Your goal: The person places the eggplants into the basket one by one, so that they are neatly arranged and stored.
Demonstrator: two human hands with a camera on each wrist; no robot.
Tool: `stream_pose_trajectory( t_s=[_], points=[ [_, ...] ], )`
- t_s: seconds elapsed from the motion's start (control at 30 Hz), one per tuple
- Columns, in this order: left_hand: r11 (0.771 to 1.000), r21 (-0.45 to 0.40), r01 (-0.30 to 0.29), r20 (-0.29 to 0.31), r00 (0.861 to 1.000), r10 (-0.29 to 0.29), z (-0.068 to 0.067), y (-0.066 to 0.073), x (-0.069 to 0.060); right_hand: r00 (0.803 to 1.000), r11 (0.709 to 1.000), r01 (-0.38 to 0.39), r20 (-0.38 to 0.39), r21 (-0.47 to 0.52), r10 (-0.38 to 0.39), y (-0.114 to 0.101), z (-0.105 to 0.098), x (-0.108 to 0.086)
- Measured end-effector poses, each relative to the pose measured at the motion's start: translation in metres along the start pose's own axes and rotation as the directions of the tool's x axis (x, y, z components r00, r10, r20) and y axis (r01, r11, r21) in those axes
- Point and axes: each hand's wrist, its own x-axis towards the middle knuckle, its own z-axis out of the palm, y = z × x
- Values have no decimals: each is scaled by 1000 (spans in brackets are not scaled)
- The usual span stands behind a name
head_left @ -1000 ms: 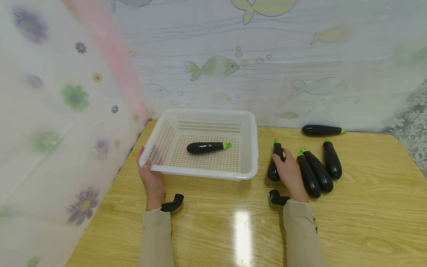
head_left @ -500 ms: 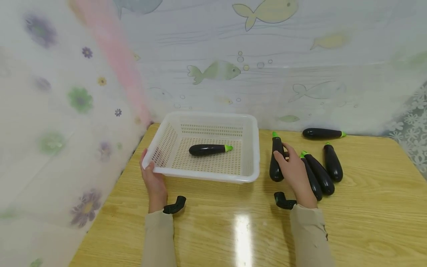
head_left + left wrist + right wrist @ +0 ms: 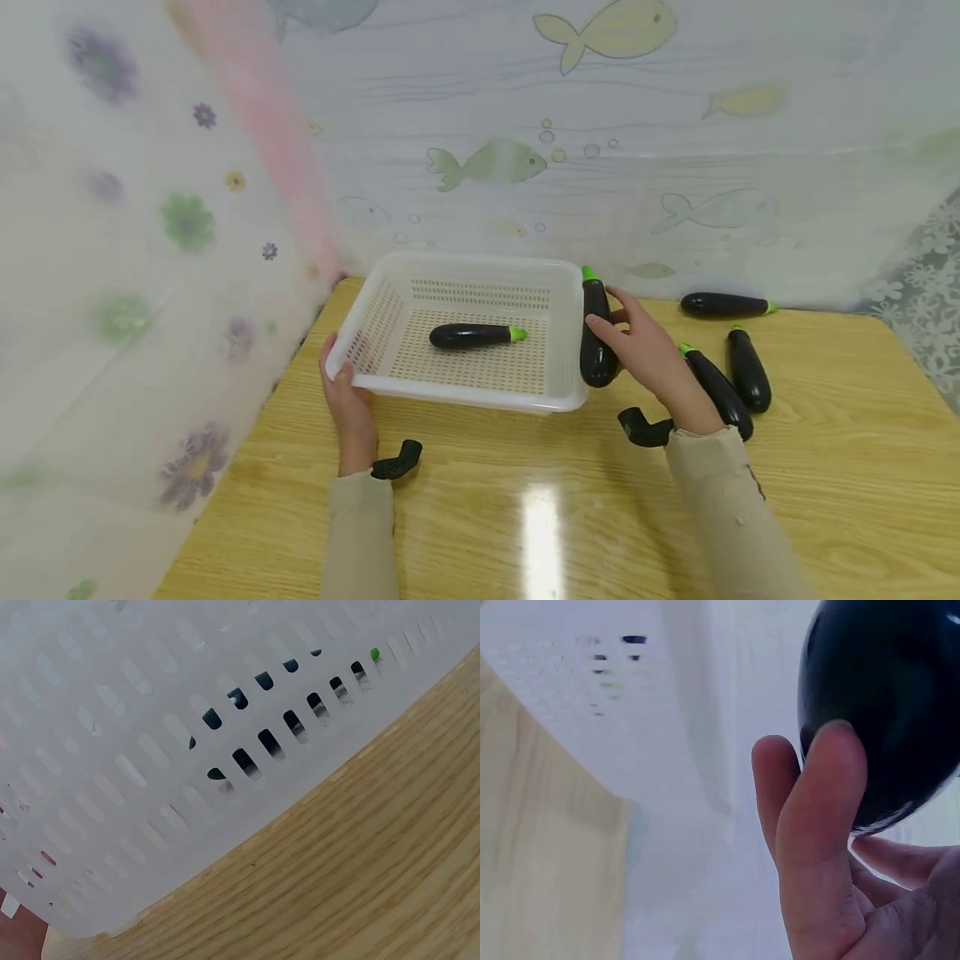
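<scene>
A white slotted basket (image 3: 457, 396) stands on the table with one eggplant (image 3: 471, 336) lying inside, its green stem to the right. My left hand (image 3: 351, 417) grips the basket's front left corner, thumb over the rim. Pinched between thumb and fingers of my right hand (image 3: 648, 354) is another eggplant (image 3: 597, 337), stem pointing up and away, held at the basket's right rim. The right wrist view shows that eggplant (image 3: 885, 697) large and dark in the fingers, beside the basket wall (image 3: 570, 690). Through slots in the left wrist view, dark eggplant (image 3: 270, 742) shows.
To the right on the wooden table (image 3: 840, 433) lie more eggplants: one (image 3: 723, 305) sideways near the back, one (image 3: 747, 371) upright in view, and one (image 3: 720, 392) partly behind my right forearm. A patterned curtain (image 3: 480, 100) hangs behind and on the left.
My right hand has lifted an eggplant from the table and moved it left to the basket's rim. The left hand keeps its grip on the corner. The view has shifted slightly.
</scene>
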Motion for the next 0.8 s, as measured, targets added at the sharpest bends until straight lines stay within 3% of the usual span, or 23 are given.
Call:
stream_pose_trajectory(
  t_s=[0.17,0.43,0.8],
  points=[
    [998,57,-1,-5,1000,1,1,2,-2,998,998,14,56,-68,-10,-14,-4,8],
    [998,61,7,0,1000,-7,3,8,0,989,982,24,150,-185,4,-28,-3,28],
    [999,43,8,3,1000,-9,2,6,3,937,966,-28,329,-258,115,-47,15,62]
  ],
)
